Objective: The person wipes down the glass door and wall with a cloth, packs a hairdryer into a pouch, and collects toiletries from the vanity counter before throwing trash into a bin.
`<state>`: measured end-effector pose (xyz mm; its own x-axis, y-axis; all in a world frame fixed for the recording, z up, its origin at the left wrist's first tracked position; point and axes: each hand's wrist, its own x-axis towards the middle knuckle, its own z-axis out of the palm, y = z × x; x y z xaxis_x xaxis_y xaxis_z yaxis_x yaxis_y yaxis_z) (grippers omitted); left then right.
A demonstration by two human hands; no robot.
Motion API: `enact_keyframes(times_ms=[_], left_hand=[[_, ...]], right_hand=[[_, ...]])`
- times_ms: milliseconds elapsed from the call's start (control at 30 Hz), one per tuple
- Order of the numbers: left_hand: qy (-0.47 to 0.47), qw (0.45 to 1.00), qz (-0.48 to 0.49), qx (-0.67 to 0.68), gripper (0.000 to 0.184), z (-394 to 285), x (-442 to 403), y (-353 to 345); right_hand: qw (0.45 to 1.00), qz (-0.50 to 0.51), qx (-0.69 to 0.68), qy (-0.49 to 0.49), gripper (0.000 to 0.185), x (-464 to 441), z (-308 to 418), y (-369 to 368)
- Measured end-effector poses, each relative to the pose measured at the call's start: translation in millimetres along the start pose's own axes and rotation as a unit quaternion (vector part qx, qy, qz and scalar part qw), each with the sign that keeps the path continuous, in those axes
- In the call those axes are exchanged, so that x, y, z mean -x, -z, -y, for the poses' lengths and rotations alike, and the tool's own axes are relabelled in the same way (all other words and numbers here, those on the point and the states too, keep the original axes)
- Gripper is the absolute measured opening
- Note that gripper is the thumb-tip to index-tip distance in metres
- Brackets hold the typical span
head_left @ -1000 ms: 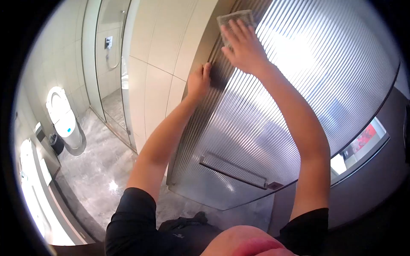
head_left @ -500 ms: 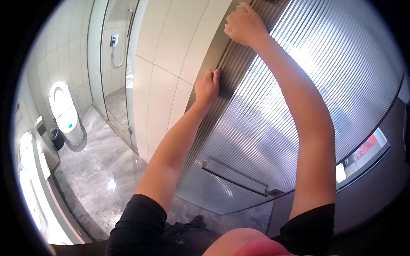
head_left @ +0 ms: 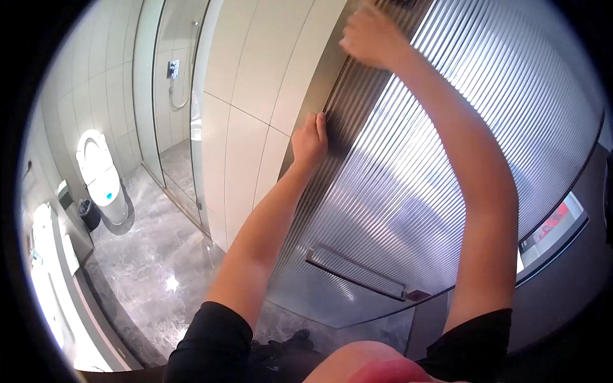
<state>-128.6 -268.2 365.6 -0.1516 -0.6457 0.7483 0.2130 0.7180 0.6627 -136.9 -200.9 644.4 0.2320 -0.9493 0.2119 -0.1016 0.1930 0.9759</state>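
Note:
My left hand (head_left: 311,137) is closed with its thumb up, against the brown metal jamb (head_left: 319,105) at the edge of the tiled wall; anything inside its fingers is hidden. Higher up, my right hand (head_left: 375,39) is curled near the top of the same jamb. Its fingertips are blurred, and I cannot make out what they hold. Beside both hands is a ribbed glass door (head_left: 408,185), with a dark bar handle (head_left: 354,276) low on it. My right forearm crosses in front of the glass.
A tiled wall (head_left: 246,140) stands to the left of the jamb. Beyond it are a glass shower screen (head_left: 145,96), a white toilet (head_left: 102,179), a dark bin (head_left: 89,214) and a washbasin counter (head_left: 57,306). Grey marble floor (head_left: 153,255) runs between them.
My right hand has shifted slightly right and down, and its fingers now blur with motion. The left hand stays at the jamb. The view has tilted a little.

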Motion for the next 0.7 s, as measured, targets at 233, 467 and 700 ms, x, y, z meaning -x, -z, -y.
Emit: enact_keyframes(times_ms=[233,467,700], left_hand=[[0.003,1.000,-0.004,0.003,0.039,-2.7,2.2,0.6],[-0.003,1.000,-0.008,0.000,0.039,-0.9,1.2,-0.7],[-0.016,1.000,-0.007,0.026,0.040,-4.1,5.2,4.6]], right_hand=[[0.996,0.029,-0.017,-0.089,0.037,-11.2,-3.0,-1.5],[0.982,0.157,-0.027,-0.098,0.028,-23.9,21.5,34.2],[0.984,0.084,0.025,-0.156,0.049,-12.1,-19.0,34.7]])
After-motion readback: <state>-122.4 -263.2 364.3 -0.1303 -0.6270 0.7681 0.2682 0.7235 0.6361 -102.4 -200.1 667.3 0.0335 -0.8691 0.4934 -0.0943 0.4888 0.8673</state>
